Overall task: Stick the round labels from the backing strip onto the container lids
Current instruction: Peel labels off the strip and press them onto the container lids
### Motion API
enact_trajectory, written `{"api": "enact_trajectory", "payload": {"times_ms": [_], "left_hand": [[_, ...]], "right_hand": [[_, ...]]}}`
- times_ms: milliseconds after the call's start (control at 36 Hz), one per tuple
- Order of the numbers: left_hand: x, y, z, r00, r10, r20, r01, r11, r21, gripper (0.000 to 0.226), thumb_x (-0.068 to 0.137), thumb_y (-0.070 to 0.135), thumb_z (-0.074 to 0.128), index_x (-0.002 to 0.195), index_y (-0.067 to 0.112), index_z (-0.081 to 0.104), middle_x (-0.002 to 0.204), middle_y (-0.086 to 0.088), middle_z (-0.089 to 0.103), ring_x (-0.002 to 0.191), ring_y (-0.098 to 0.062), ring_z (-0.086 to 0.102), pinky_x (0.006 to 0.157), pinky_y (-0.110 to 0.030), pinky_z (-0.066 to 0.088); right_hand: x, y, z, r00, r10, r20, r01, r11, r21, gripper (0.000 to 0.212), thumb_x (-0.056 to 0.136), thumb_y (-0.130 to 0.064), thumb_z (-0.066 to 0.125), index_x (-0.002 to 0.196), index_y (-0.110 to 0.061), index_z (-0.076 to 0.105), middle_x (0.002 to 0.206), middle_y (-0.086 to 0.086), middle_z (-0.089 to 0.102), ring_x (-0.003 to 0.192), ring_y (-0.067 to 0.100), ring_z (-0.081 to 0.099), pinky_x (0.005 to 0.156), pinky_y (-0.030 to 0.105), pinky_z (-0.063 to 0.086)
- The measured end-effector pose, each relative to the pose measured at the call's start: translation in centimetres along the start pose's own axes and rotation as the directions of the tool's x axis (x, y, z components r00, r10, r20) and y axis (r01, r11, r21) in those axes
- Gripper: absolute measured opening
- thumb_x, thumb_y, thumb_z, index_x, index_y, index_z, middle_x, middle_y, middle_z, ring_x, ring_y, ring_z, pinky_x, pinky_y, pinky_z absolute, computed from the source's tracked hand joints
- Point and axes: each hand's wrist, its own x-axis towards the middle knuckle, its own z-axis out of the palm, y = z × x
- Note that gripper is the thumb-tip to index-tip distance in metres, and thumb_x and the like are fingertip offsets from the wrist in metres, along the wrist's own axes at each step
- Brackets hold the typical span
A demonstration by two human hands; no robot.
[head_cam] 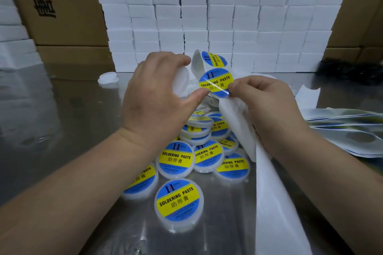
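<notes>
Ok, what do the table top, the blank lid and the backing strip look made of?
Table top: likely stainless steel, brushed, with blurred reflections.
Blank lid: translucent whitish plastic, probably; light shows through.
Backing strip: thin white paper, perhaps coated; it curls and folds softly.

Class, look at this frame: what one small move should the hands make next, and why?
Probably peel the round label fully off the backing strip and bring it to the unlabelled lid. The left hand grips that bare lid, its thumb at the label's edge, while the right hand holds the strip bent there.
</notes>
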Motion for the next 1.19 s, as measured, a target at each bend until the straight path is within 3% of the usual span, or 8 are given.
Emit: {"api": "enact_trajectory", "payload": {"times_ms": [194, 306, 472, 611, 722, 833, 1000, 1194], "left_hand": [[0.1, -0.3, 0.3, 0.997, -0.072, 0.011, 0.072, 0.997, -0.004, 0.034, 0.079, 0.017, 0.061, 0.111, 0.007, 0.060, 0.109, -0.011, 0.058, 0.103, -0.027, 0.053, 0.082, -0.016, 0.030], [0.2, -0.6, 0.6, 0.967, -0.254, 0.034, 0.255, 0.948, -0.190, 0.031, 0.080, 0.026, 0.049, 0.109, 0.020, 0.058, 0.103, 0.008, 0.052, 0.089, -0.003, 0.046, 0.073, -0.008, 0.031], [1.1, -0.2, 0.5, 0.781, -0.564, 0.267, 0.549, 0.415, -0.726, 0.023, 0.091, 0.027, 0.036, 0.086, 0.027, 0.058, 0.089, 0.006, 0.059, 0.077, -0.012, 0.056, 0.063, -0.019, 0.042], [1.5, -0.2, 0.1, 0.639, -0.629, 0.443, 0.623, 0.086, -0.777, 0.033, 0.093, 0.021, 0.029, 0.089, 0.015, 0.061, 0.089, -0.007, 0.064, 0.068, -0.016, 0.056, 0.060, -0.022, 0.042], [1.7, -0.3, 0.0, 0.582, -0.631, 0.513, 0.648, -0.021, -0.761, 0.026, 0.090, 0.020, 0.032, 0.086, 0.012, 0.056, 0.077, -0.006, 0.056, 0.062, -0.014, 0.043, 0.052, -0.019, 0.033], [1.9, -0.4, 0.0, 0.599, -0.611, 0.517, 0.613, -0.065, -0.788, 0.012, 0.090, 0.017, 0.044, 0.083, 0.013, 0.052, 0.065, 0.003, 0.048, 0.050, -0.007, 0.043, 0.045, -0.016, 0.035], [2.2, -0.8, 0.6, 0.597, -0.674, 0.435, 0.577, -0.017, -0.817, 0.003, 0.086, 0.017, 0.062, 0.087, 0.017, 0.059, 0.081, 0.008, 0.064, 0.073, -0.003, 0.061, 0.054, -0.014, 0.048], [2.0, -1.4, 1.3, 0.623, -0.681, 0.384, 0.585, 0.079, -0.807, 0.010, 0.096, 0.016, 0.046, 0.101, 0.013, 0.054, 0.105, -0.004, 0.061, 0.094, -0.015, 0.062, 0.076, -0.028, 0.056]], "right_hand": [[0.0, 0.1, 0.0, 0.999, -0.029, 0.015, 0.029, 0.999, -0.014, 0.016, 0.083, -0.020, 0.064, 0.067, -0.024, 0.065, 0.067, -0.014, 0.062, 0.056, -0.009, 0.051, 0.053, 0.003, 0.037], [0.2, -0.1, -0.2, 1.000, -0.017, -0.025, 0.018, 1.000, 0.010, 0.021, 0.084, -0.019, 0.062, 0.064, -0.024, 0.064, 0.056, -0.016, 0.062, 0.050, -0.008, 0.050, 0.050, 0.004, 0.036], [0.1, -0.2, 0.0, 1.000, 0.007, 0.014, -0.007, 0.999, 0.037, 0.028, 0.083, -0.018, 0.064, 0.056, -0.024, 0.064, 0.057, -0.018, 0.063, 0.057, -0.006, 0.055, 0.058, 0.009, 0.041], [-0.1, -0.3, 0.2, 0.997, 0.000, 0.073, -0.002, 1.000, 0.028, 0.027, 0.081, -0.019, 0.064, 0.056, -0.027, 0.066, 0.055, -0.014, 0.061, 0.055, -0.005, 0.053, 0.053, 0.006, 0.040], [-0.3, -0.3, 0.2, 0.995, 0.001, 0.103, -0.005, 0.999, 0.034, 0.030, 0.081, -0.021, 0.064, 0.054, -0.032, 0.067, 0.056, -0.013, 0.062, 0.055, -0.006, 0.053, 0.052, 0.004, 0.039], [-0.3, -0.4, 0.2, 0.993, 0.005, 0.116, -0.009, 0.999, 0.033, 0.025, 0.081, -0.020, 0.065, 0.058, -0.028, 0.066, 0.055, -0.013, 0.061, 0.055, -0.009, 0.053, 0.052, 0.002, 0.038], [-0.4, -0.3, 0.4, 0.987, 0.008, 0.163, -0.013, 0.999, 0.034, 0.029, 0.080, -0.017, 0.063, 0.054, -0.030, 0.067, 0.055, -0.011, 0.061, 0.055, -0.003, 0.052, 0.053, 0.007, 0.039], [-0.7, -0.3, 0.5, 0.970, -0.003, 0.244, -0.001, 1.000, 0.013, 0.021, 0.078, -0.015, 0.062, 0.059, -0.022, 0.066, 0.053, -0.011, 0.059, 0.057, 0.001, 0.052, 0.053, 0.007, 0.038]]}}
